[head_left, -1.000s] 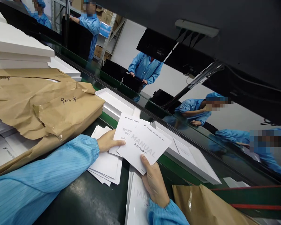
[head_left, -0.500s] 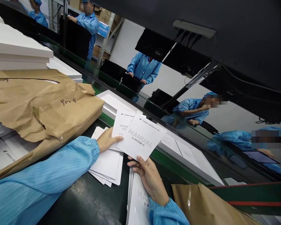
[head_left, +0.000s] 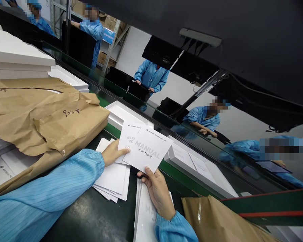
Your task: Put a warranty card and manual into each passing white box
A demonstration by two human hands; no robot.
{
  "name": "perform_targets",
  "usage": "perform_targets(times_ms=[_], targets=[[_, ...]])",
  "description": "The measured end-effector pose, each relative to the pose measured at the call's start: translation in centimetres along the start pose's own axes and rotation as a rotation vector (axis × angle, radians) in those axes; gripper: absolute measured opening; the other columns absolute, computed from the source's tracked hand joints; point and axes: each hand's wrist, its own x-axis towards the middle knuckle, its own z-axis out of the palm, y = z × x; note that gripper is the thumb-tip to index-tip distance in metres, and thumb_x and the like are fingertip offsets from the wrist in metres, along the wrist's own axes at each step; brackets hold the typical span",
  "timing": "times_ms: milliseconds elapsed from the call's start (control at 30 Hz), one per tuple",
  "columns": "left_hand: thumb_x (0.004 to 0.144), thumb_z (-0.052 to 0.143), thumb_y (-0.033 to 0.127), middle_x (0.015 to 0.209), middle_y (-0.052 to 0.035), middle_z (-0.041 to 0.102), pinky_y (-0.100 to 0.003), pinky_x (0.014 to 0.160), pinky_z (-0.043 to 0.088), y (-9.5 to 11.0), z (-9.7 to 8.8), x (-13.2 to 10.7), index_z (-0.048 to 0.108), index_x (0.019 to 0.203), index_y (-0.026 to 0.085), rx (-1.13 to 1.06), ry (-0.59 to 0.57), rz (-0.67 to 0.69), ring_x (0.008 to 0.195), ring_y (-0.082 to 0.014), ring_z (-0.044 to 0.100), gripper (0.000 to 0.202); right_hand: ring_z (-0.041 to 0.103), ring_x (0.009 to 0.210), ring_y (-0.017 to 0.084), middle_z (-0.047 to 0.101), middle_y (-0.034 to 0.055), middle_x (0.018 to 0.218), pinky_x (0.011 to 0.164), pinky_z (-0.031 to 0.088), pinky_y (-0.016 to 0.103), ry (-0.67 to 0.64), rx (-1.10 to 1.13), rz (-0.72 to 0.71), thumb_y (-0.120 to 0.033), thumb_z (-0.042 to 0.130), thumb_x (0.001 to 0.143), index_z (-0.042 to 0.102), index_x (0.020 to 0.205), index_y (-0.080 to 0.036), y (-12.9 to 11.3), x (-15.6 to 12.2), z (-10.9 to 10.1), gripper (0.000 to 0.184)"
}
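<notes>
in the head view, our left hand (head_left: 113, 153) grips the left edge of two overlapping papers: the manual (head_left: 151, 144), in front, and a second card (head_left: 127, 134) partly hidden behind it. our right hand (head_left: 158, 191) is half curled, thumb against the manual's lower edge; we cannot tell whether it pinches. as we judge it, the pair is gathered and fanned but not laid down. seen from the manual, one open white tray (head_left: 116, 116) sits toward ten o'clock; another, the long tray (head_left: 217, 181), at four o'clock, bears flat pieces too faint to read. much paper looks left to work through: a loose pile (head_left: 113, 185) toward seven o'clock, a manual stack (head_left: 143, 215) at six, and the torn brown package (head_left: 73, 124) near nine, with printed papers showing inside.
</notes>
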Motion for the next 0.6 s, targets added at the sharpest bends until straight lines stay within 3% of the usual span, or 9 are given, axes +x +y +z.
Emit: perform_targets(times_ms=[233,600], targets=[[0.066,0.055,0.026,0.105,-0.0071,0.053,-0.031,0.081,0.037,-0.08,0.06,-0.03,0.046,0.102,0.013,0.015,-0.038,-0.008,0.097,-0.0208,0.047,0.039,0.051,0.055,0.010,0.057,-0.0009,0.073,0.044,0.039,0.020,0.078,0.002,-0.029,-0.031,0.059,0.064,0.053,0.092,-0.022,-0.24,-0.19,0.37,0.030],[0.067,0.054,0.027,0.105,-0.0073,0.053,-0.031,0.080,0.038,-0.21,-0.05,0.07,0.046,0.100,0.013,0.029,-0.039,0.004,0.097,-0.0206,0.047,0.037,0.050,0.055,0.010,0.056,-0.0002,0.074,0.044,0.038,0.020,0.054,0.012,-0.044,-0.030,0.057,0.065,0.050,0.095,-0.021,-0.33,-0.30,0.45,0.032]])
